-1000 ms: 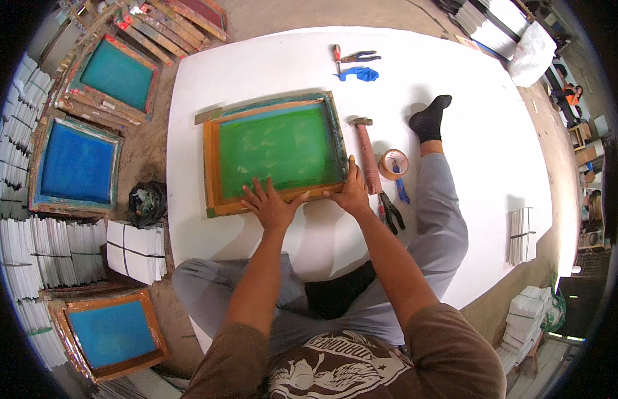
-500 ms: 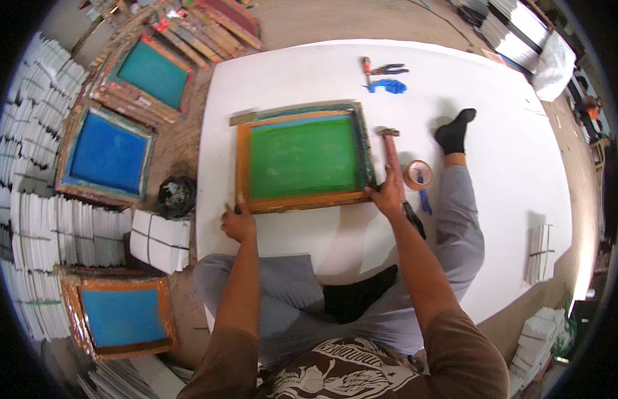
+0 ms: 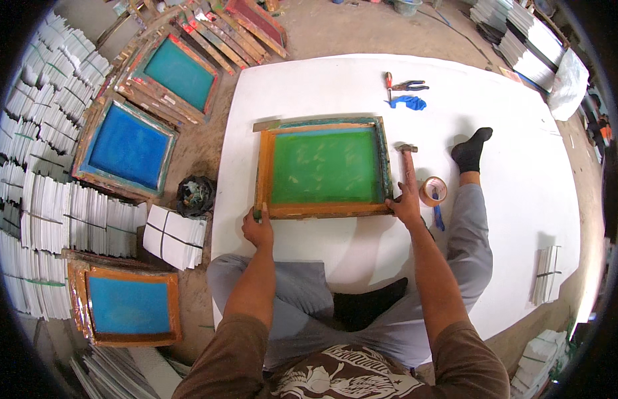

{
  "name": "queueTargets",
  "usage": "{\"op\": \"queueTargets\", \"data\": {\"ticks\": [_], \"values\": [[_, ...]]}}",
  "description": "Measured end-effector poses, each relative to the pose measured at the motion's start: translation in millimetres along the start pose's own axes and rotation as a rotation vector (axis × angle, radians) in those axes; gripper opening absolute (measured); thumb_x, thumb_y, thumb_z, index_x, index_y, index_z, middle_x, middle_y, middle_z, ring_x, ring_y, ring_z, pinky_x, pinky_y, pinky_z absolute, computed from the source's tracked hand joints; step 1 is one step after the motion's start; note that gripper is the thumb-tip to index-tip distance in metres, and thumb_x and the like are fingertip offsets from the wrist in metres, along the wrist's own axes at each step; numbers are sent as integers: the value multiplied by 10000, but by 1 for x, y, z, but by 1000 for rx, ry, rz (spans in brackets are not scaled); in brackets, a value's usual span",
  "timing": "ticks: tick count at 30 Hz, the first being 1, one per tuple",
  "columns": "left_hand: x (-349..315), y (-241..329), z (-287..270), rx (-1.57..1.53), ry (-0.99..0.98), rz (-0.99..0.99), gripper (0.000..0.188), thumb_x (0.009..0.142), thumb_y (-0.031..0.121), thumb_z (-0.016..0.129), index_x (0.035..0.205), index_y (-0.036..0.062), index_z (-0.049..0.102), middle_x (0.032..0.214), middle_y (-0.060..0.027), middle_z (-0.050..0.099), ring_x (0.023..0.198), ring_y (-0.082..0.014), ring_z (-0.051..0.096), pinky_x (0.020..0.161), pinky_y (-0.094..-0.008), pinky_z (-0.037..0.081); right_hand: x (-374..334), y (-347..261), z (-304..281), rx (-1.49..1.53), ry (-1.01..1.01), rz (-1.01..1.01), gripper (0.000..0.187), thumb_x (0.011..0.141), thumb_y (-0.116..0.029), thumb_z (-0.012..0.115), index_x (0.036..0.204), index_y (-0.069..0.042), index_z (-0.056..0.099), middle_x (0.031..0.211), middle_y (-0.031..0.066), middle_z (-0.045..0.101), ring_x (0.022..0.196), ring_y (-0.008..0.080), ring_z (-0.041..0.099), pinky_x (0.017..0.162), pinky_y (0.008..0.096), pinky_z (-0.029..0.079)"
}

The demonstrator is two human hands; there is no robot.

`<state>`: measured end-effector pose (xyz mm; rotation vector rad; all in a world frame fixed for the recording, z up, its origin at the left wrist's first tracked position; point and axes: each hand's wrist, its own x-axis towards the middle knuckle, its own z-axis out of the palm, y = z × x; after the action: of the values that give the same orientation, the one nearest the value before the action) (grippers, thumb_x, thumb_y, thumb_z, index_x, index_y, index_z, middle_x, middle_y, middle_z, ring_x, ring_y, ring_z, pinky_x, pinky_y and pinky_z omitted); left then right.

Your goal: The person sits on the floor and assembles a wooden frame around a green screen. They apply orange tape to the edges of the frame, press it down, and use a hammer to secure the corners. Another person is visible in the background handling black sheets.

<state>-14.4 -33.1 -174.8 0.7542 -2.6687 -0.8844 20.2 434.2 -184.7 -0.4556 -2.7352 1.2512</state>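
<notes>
A screen-printing frame (image 3: 261, 174) with wooden sides and green mesh (image 3: 325, 166) lies on the white tabletop in front of me. At its near left corner, my left hand (image 3: 257, 229) grips the edge, thumb up on the wood and fingers partly hidden. My right hand (image 3: 406, 206) holds the near right corner, its thumb against the frame and its index finger stretched along the hammer (image 3: 409, 166) beside it. To the right of that hand sit a roll of tape (image 3: 433, 191) and a blue-handled tool (image 3: 438, 216).
Pliers (image 3: 410, 86), a screwdriver (image 3: 388, 81) and a crumpled blue piece (image 3: 410, 102) lie at the far side. My outstretched leg (image 3: 470, 229) borders the right. More screens (image 3: 128, 146), a black bag (image 3: 194, 195) and bundled white stacks (image 3: 174, 237) stand left of the table.
The view has shifted, so the whole scene sits lower and further right. My left hand's fingers, spread apart before, are now drawn in around the frame's corner. My right hand stays at its corner.
</notes>
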Motion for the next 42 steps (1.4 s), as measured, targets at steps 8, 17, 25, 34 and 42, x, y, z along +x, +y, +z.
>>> {"op": "queueTargets", "data": {"ticks": [8,17,25,34,42], "values": [[9,16,-7,200,28,27,514,892,512,749,1261,155,731,1200,-94,718,1040,-378,630,894,-493,528,-9,-33,-9,-14,174,-165,814,718,-82,832,1410,133,463,1302,296,603,938,354,717,831,410,583],[93,-22,-9,174,39,253,625,1013,537,548,1397,45,590,1255,-210,667,1182,-406,577,1002,-516,469,-88,-54,43,286,-136,294,1095,810,-6,797,1625,-68,68,748,165,705,575,219,679,518,367,552],[31,-28,26,-615,-134,-354,676,1028,519,549,1376,-60,524,1265,-272,619,1159,-384,602,1007,-449,466,-21,-117,26,-288,104,-97,878,822,-276,822,1534,-78,347,1427,253,510,1358,432,470,1080,515,458],[6,26,18,-208,-133,17,421,1075,361,512,1405,102,549,1030,-228,648,975,-391,603,890,-491,479,37,-96,16,-388,25,-105,940,791,-315,833,1552,-87,329,1523,247,415,1298,444,530,1037,563,482],[60,17,22,-513,-213,-53,577,1069,444,522,1410,-21,555,1162,-251,663,1036,-352,641,912,-430,495,-25,-151,14,-574,7,137,981,785,-362,822,1573,-108,295,1409,244,506,1206,435,584,981,547,491]]}}
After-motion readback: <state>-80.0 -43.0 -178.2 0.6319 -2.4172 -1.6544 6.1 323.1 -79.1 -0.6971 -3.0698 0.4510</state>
